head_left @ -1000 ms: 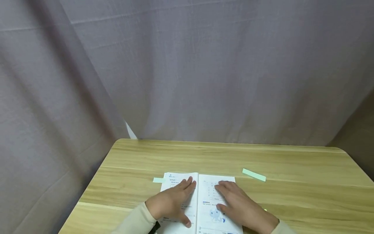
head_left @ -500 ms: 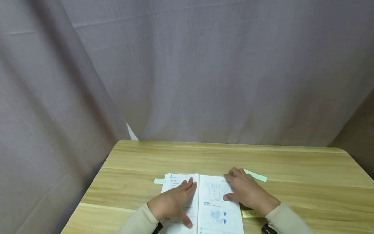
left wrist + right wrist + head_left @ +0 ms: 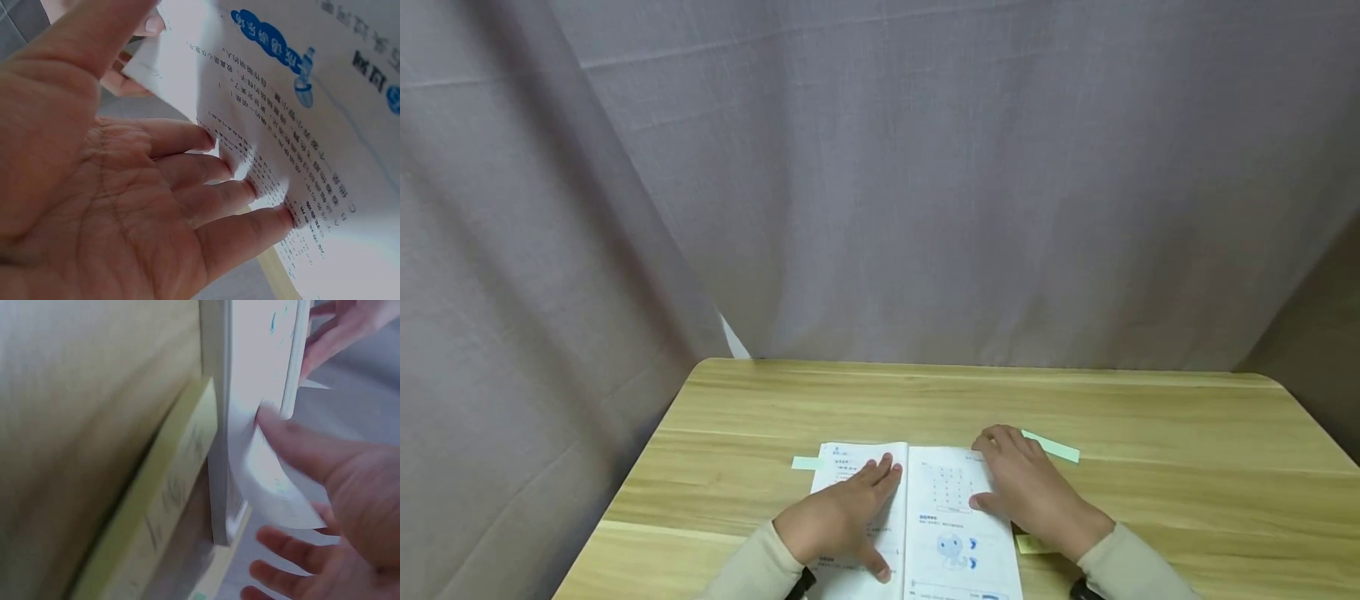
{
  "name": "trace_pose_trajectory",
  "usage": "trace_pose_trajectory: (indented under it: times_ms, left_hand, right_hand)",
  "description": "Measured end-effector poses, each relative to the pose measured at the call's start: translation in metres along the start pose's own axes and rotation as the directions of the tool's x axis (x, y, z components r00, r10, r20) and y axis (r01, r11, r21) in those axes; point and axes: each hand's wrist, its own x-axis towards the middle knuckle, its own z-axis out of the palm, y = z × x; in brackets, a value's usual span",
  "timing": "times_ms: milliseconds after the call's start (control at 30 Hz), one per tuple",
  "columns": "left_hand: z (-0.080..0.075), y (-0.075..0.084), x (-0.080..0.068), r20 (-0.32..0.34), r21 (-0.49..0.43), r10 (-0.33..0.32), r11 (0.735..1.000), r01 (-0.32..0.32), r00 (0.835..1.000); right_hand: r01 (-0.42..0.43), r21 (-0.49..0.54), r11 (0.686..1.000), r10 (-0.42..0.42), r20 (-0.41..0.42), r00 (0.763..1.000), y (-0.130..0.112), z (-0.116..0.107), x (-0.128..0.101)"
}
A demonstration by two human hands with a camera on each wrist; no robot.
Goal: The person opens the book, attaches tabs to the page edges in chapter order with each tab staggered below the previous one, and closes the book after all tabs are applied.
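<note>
Wooden table [image 3: 1150, 467]: light grain, backed by a grey curtain [image 3: 925, 183]; near edge cut off by the head view.

Open booklet [image 3: 951, 500]: lies flat near the table's front edge, two white pages showing, blue cartoon figure low on the right page; its lower edge runs out of view. Print too small to read from the head view.

Left hand [image 3: 842, 517]: flat on the left page, fingers [image 3: 237, 194] straight and spread, pressing the paper down; nothing gripped. The left wrist view shows the fingertips against the printed sheet.

Right hand [image 3: 1030, 487]: on the right page toward its outer edge. In the right wrist view the thumb [image 3: 294, 444] lifts a page that curls away from the block of pages; the other fingers hang loose below. Whether the page is pinched I cannot tell.

Green paper strip [image 3: 1056, 448]: on the table just beyond the right hand, one end hidden by the fingers.

Second green strip [image 3: 807, 462]: pokes out at the booklet's left edge, the rest covered.

Yellow sticky pad [image 3: 1033, 544]: beside the booklet's right edge, partly hidden under the right wrist; seen close and blurred in the right wrist view.
</note>
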Motion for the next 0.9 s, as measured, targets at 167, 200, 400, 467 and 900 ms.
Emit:
trace_pose_trajectory:
  times_ms: [167,200,400,467,900]
  left_hand:
    - [0.000,-0.001,-0.001,-0.002,-0.007,0.005,1.000,-0.005,1.000]
    - [0.001,-0.001,-0.001,-0.003,-0.010,0.009,1.000,-0.009,1.000]
    - [0.001,-0.003,-0.004,-0.014,-0.022,0.021,1.000,-0.021,1.000]
    - [-0.001,-0.004,-0.005,-0.018,-0.021,0.023,0.999,-0.024,1.000]
    - [0.003,-0.025,-0.011,-0.113,-0.197,0.140,0.967,-0.160,0.984]
  right_hand:
    - [-0.068,0.236,0.969,0.087,-0.069,0.994,-0.005,-0.005,-0.003]
    - [-0.078,0.317,0.945,0.104,-0.066,0.992,-0.007,-0.006,-0.005]
    - [-0.068,0.731,0.679,0.046,0.050,0.998,-0.026,-0.002,-0.022]
    - [-0.044,0.767,0.641,-0.007,0.063,0.998,-0.034,0.002,-0.028]
    - [0.189,0.580,0.792,-0.307,0.111,0.945,-0.056,0.037,-0.037]
